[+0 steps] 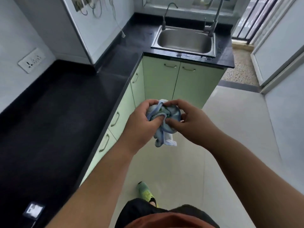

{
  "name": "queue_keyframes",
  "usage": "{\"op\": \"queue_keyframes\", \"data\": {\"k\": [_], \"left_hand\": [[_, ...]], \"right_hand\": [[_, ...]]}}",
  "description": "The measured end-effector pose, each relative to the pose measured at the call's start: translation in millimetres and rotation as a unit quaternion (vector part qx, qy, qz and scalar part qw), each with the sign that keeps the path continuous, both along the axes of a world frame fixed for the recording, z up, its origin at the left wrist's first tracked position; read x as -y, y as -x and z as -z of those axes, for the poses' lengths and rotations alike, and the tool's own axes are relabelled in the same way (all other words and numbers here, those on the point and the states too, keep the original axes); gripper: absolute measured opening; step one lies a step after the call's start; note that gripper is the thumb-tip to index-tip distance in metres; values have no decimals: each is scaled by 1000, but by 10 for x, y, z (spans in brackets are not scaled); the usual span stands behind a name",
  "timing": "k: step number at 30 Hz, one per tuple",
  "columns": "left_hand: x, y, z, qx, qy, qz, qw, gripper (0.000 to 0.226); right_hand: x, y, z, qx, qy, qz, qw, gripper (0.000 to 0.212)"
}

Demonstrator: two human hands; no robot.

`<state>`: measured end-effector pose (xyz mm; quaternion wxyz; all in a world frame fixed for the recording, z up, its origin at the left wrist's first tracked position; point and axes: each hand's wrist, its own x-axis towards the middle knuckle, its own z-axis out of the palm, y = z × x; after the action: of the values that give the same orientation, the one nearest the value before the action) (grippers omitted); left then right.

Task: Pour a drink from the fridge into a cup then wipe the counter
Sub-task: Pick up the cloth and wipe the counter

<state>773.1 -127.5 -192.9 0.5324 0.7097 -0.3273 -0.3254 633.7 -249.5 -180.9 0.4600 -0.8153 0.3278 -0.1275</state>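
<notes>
Centrally, bunched blue cloth (162, 120) at mid-frame above the floor, left hand (143, 124) and right hand (189, 122) both curled tight around it, black worktop (54, 112) at left, steel sink (184, 41) at top.

Bright, even daylight from the window (189, 4) behind the sink (184, 41) and from the doorway at upper right. Pale sheen across the black worktop (54, 116), strongest near the corner by the sink. Soft glare on the floor tiles (230, 129); only faint shadows under the arms. Strong wide-angle bending at the edges, with walls and cabinet lines leaning outward. Slight overall softness; motion blur on the hands (164, 122) and on the far left worktop edge.
</notes>
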Motion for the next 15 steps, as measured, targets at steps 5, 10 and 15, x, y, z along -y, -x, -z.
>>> {"op": "queue_keyframes", "data": {"k": [5, 10, 15], "left_hand": [[104, -731, -162, 32, -21, -48, 998, 34], [-20, -1240, -120, 2, -37, -136, 990, 30], [-296, -1603, -78, 39, -82, -293, 952, 23]], "right_hand": [[226, -873, -41, 11, 1, -52, 999, 45], [370, -1720, -8, 5, 15, -148, 989, 57], [348, -2584, -28, 10, 12, -282, 959, 69]]}}
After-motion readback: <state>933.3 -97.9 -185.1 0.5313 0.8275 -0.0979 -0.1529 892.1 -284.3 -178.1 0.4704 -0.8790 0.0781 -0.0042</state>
